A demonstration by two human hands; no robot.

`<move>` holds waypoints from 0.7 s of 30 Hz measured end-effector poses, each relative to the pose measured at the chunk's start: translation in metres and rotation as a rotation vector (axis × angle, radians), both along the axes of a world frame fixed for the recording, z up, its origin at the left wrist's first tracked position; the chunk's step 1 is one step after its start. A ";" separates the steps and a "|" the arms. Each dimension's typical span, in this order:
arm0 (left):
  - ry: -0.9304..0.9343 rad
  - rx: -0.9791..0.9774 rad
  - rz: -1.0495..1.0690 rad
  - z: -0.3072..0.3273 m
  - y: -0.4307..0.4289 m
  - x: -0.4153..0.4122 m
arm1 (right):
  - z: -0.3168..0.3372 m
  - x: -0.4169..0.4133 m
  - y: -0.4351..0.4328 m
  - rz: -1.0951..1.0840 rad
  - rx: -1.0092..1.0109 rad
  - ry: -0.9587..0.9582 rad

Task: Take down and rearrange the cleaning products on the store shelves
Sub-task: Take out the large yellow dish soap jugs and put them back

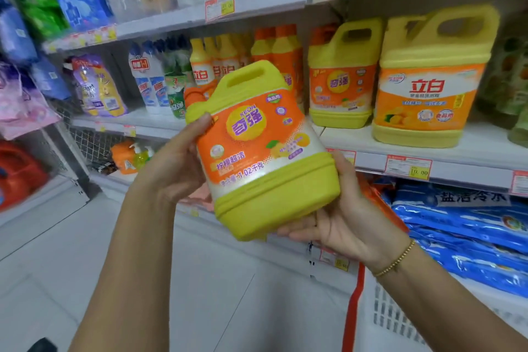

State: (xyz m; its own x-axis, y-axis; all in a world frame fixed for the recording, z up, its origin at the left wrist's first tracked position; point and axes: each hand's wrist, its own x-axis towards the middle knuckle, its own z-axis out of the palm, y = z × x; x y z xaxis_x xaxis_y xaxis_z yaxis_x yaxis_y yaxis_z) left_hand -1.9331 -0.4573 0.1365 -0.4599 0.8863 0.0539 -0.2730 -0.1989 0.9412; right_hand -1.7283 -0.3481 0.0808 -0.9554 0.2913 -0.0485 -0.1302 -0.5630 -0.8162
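A person is holding a tilted yellow plastic detergent jug (265, 151) before the white store shelf (457, 160) — fingers of the left hand (171, 163) clamping its shoulder, right hand (348, 220) gripping the base; probably heavy, rigid, slick — moulded handle (251, 77) looking safest.

Right hand (344, 218) bare; thin gold beaded bracelet (396, 259) at wrist; forearms bare.
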 end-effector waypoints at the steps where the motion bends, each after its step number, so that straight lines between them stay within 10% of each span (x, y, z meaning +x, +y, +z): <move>1: -0.020 -0.041 0.015 -0.002 -0.002 -0.004 | 0.001 -0.002 0.000 0.007 -0.027 -0.021; 10: -0.019 -0.308 0.090 -0.021 -0.005 -0.024 | -0.031 -0.014 0.021 -0.018 -0.038 -0.191; 21: 0.566 -0.274 0.041 -0.123 -0.010 -0.024 | -0.095 -0.032 0.048 -0.194 0.535 -0.483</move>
